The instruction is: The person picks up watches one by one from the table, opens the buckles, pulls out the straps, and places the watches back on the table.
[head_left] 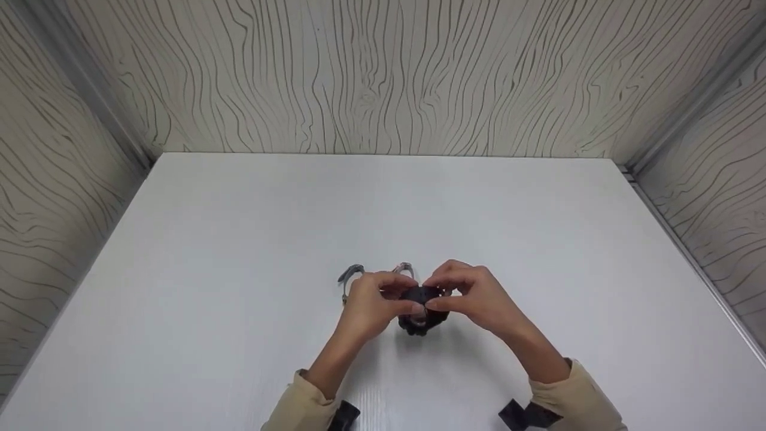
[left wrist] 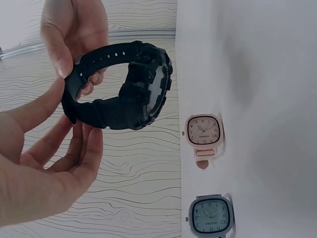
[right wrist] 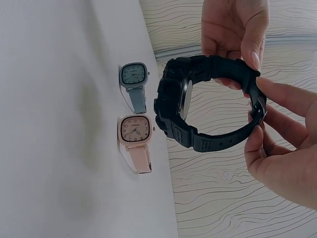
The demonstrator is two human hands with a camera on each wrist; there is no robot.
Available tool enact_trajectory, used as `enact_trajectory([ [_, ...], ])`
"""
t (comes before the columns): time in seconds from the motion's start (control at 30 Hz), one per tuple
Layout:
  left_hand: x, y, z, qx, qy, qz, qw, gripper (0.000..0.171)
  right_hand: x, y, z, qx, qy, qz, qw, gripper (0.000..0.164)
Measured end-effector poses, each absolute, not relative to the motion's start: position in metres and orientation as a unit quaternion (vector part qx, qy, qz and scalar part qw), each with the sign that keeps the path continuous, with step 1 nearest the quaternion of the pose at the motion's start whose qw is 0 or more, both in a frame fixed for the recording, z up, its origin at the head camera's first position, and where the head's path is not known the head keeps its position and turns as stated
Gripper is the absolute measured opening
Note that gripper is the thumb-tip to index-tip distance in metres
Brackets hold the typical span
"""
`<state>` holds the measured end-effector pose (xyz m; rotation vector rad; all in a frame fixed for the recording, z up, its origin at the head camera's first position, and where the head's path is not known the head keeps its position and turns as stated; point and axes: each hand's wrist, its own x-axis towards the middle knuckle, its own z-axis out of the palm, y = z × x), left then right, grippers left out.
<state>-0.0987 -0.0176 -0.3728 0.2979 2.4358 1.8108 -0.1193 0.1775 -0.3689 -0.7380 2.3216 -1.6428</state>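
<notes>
A black wristwatch [head_left: 423, 294] with a chunky case is held between both hands, above the white table. Its strap [right wrist: 225, 141] curves round into a loop, and the buckle [right wrist: 259, 106] shows at the right hand's fingers. My left hand [head_left: 368, 305] pinches the strap between thumb and fingers. From the other side my right hand [head_left: 482, 299] pinches the strap close to the buckle. In the left wrist view the watch case [left wrist: 148, 87] faces away from the hands; fingers partly cover where the strap ends meet, so whether it is fastened I cannot tell.
On the white table [head_left: 239, 239], just beyond the hands, stand a pink square-faced watch [right wrist: 135, 131] and a grey-blue one [right wrist: 133, 74] beside it. Wood-grain panels [head_left: 383, 78] wall the table at the back and sides.
</notes>
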Motion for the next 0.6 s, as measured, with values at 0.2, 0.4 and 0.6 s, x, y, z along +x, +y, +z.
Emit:
enact_trajectory([
  [0.2, -0.1001, -0.0181, -0.3731, 0.11, 0.8, 0.588, 0.036, 0.023, -0.1211, 0.1762, -0.3721, -0.234, 0.775, -0.578, 0.106, 0.019],
  [0.4, -0.1001, -0.0166, -0.3725, 0.101, 0.809, 0.579, 0.031, 0.023, -0.1215, 0.1773, -0.3706, -0.25, 0.777, -0.569, 0.102, 0.022],
  [0.6, -0.0995, -0.0163, -0.3723, 0.103, 0.811, 0.576, 0.021, 0.023, -0.1214, 0.1783, -0.3673, -0.263, 0.776, -0.563, 0.104, 0.023],
])
